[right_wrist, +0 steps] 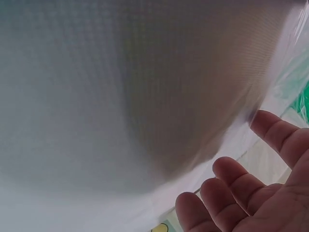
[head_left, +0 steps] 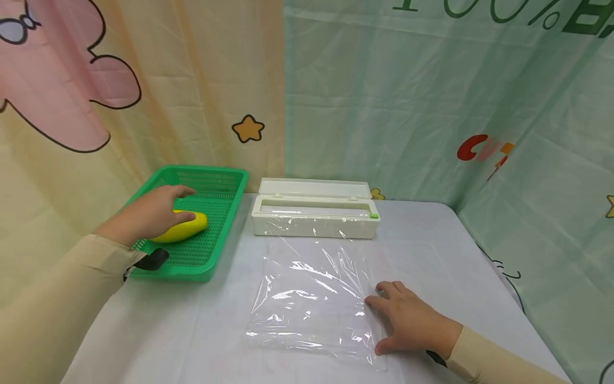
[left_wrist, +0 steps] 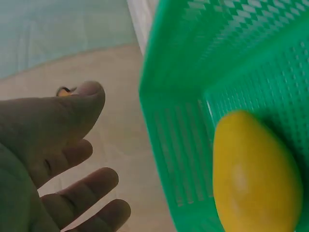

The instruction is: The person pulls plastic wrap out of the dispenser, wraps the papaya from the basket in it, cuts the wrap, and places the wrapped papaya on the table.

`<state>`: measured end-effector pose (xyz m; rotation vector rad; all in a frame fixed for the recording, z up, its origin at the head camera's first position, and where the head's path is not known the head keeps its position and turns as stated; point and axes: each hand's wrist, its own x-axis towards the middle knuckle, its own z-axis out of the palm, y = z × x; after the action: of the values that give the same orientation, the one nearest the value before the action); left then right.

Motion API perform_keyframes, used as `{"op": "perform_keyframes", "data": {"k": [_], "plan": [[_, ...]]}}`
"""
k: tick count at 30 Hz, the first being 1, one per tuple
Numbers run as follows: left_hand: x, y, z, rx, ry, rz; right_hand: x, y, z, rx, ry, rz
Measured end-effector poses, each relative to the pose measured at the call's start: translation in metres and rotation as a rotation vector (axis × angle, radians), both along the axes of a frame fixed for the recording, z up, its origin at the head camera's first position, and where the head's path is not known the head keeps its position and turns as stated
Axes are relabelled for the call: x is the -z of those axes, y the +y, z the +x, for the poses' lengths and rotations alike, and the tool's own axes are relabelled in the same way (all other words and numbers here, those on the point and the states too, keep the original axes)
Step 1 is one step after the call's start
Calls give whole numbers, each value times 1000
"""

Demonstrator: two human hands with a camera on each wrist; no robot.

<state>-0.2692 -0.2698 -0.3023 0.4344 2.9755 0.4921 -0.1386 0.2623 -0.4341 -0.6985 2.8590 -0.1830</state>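
My left hand [head_left: 150, 213] is over the green basket [head_left: 209, 264], with its fingers apart and nothing in its grasp. Below it in the basket lies a smooth yellow mango-shaped fruit [head_left: 184, 229], partly hidden by the hand in the head view. The left wrist view shows a gap between the fingers and the fruit [left_wrist: 253, 174]. A sheet of clear cling film [head_left: 312, 304] lies wrinkled on the table, running out from a white cling film dispenser [head_left: 314, 226]. At the film's right edge, my right hand [head_left: 412, 322] rests with spread, slightly bent fingers.
The dispenser's lid [head_left: 314, 188] stands raised at the back, and a small green slider [head_left: 373, 216] sits at its right end. A white cloth covers the table [head_left: 431, 256]. Printed curtains [head_left: 374, 106] hang close behind and at the sides.
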Motion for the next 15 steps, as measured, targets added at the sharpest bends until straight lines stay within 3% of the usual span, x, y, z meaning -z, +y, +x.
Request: {"op": "perform_keyframes", "data": {"k": [4,8,15], "plan": [[5,-26,-18,2,-41,-75,0,1,1,9,-15,3],[13,-45,-26,-9,-110,-124,0,1,2,4,-18,4],[27,-62,-33,-47,-245,-74,0,0,2,-4,-18,0]]}}
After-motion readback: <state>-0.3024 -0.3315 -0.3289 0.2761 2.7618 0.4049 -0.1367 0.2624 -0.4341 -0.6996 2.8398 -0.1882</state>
